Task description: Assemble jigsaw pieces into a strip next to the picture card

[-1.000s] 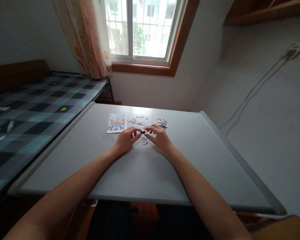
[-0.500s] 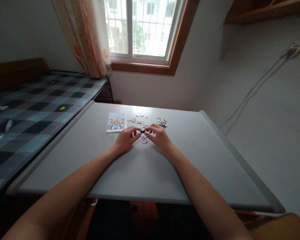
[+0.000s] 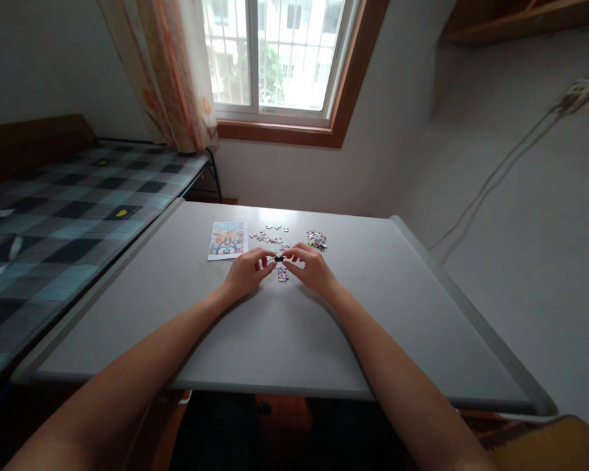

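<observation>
My left hand [image 3: 247,273] and my right hand [image 3: 313,267] meet over the middle of the grey table [image 3: 285,327], fingers curled. Together their fingertips pinch a small dark jigsaw piece [image 3: 279,259] just above the tabletop. Directly below that piece lies a small joined patch of coloured pieces [image 3: 282,275]. Beyond the hands, loose pale pieces [image 3: 269,235] lie scattered. A heap of coloured pieces [image 3: 317,240] sits to their right. A colourful printed picture card [image 3: 228,239] lies flat to the left of the hands.
A bed with a blue-and-black checked cover [image 3: 63,216] runs along the table's left edge. Behind the table are a window [image 3: 275,55] and a curtain [image 3: 161,72]. A white wall with a cable [image 3: 495,176] stands at the right. A brown surface [image 3: 544,448] shows at bottom right.
Both hands stay at the same spot, pinching the dark piece. The view has shifted slightly; nothing on the table has moved.
</observation>
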A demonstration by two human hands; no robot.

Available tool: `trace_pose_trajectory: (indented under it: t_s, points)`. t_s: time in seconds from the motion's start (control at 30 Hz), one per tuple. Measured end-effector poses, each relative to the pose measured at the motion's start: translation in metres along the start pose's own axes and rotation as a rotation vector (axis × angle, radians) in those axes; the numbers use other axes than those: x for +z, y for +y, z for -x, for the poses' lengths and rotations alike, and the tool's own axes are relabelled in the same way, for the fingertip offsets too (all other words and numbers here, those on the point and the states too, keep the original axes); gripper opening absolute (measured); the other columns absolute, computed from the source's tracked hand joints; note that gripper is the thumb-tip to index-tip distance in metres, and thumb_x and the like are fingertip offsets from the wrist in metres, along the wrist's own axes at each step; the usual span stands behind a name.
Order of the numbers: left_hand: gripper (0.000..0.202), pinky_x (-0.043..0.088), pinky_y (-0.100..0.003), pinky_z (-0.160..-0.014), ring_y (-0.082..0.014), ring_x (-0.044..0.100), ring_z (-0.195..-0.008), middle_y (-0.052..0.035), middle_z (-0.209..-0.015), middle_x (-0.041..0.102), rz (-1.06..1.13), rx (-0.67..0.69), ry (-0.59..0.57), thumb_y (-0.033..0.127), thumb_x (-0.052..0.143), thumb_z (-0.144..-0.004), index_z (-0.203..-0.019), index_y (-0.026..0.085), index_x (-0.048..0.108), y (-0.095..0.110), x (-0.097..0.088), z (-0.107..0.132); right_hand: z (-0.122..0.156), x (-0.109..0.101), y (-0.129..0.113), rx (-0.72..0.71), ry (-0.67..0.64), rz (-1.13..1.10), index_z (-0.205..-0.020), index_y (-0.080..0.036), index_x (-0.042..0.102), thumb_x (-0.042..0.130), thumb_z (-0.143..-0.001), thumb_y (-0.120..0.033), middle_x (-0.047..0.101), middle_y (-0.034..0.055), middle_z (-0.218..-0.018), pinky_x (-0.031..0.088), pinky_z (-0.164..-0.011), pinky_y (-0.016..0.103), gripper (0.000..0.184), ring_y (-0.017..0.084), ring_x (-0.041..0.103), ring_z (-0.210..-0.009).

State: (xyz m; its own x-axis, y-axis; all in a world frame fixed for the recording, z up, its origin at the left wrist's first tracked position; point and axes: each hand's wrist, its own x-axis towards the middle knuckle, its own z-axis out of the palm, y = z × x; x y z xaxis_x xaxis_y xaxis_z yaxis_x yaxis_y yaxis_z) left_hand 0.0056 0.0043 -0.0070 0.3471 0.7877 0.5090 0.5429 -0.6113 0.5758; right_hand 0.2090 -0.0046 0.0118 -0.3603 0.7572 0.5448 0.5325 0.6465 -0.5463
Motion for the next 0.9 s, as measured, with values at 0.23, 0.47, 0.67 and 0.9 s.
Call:
trace_pose_trajectory:
  t_s: [0.23, 0.47, 0.67, 0.9]
  points:
    - [0.016, 0.042, -0.02, -0.056, -0.0067, 0.05, -0.054, 0.003, -0.072, 0.059, 0.002, 0.007, 0.008, 0.029, 0.06, -0.085, -0.097, 0.02, 0.067, 0.0, 0.0002, 0.0002, 0.0, 0.0001, 0.0008, -0.014, 0.004, 0.014, -0.091, -0.021, 0.067, 0.062, -0.086, -0.023, 0.061, 0.0031, -0.085, 0.048, -0.072, 0.03, 0.008, 0.014, 0.059, -0.075]
    - [0.016, 0.041, -0.02, -0.056, -0.0072, 0.05, -0.055, 0.0026, -0.072, 0.059, -0.017, 0.005, 0.003, 0.03, 0.06, -0.086, -0.096, 0.02, 0.067, 0.002, -0.001, 0.0002, 0.0003, -0.0004, 0.0008, -0.011, -0.004, 0.01, -0.094, -0.021, 0.067, 0.061, -0.086, -0.024, 0.062, 0.0036, -0.086, 0.048, -0.073, 0.031, 0.01, 0.015, 0.059, -0.076]
    - [0.017, 0.041, -0.02, -0.056, -0.0071, 0.05, -0.055, 0.0026, -0.071, 0.059, -0.014, 0.014, 0.005, 0.031, 0.059, -0.086, -0.097, 0.02, 0.067, 0.0018, -0.0011, 0.0002, 0.0004, -0.0007, 0.0007, -0.022, -0.015, 0.001, -0.095, -0.02, 0.067, 0.064, -0.085, -0.025, 0.061, 0.0034, -0.084, 0.048, -0.072, 0.03, 0.012, 0.015, 0.059, -0.076]
    - [0.015, 0.041, -0.019, -0.055, -0.0064, 0.05, -0.054, 0.0034, -0.071, 0.058, 0.001, 0.04, 0.008, 0.029, 0.06, -0.086, -0.096, 0.02, 0.066, -0.0013, 0.0007, 0.0005, 0.0002, 0.0001, 0.0017, -0.018, -0.018, 0.004, -0.094, -0.02, 0.068, 0.063, -0.085, -0.024, 0.061, 0.0031, -0.084, 0.048, -0.072, 0.029, 0.01, 0.014, 0.059, -0.076]
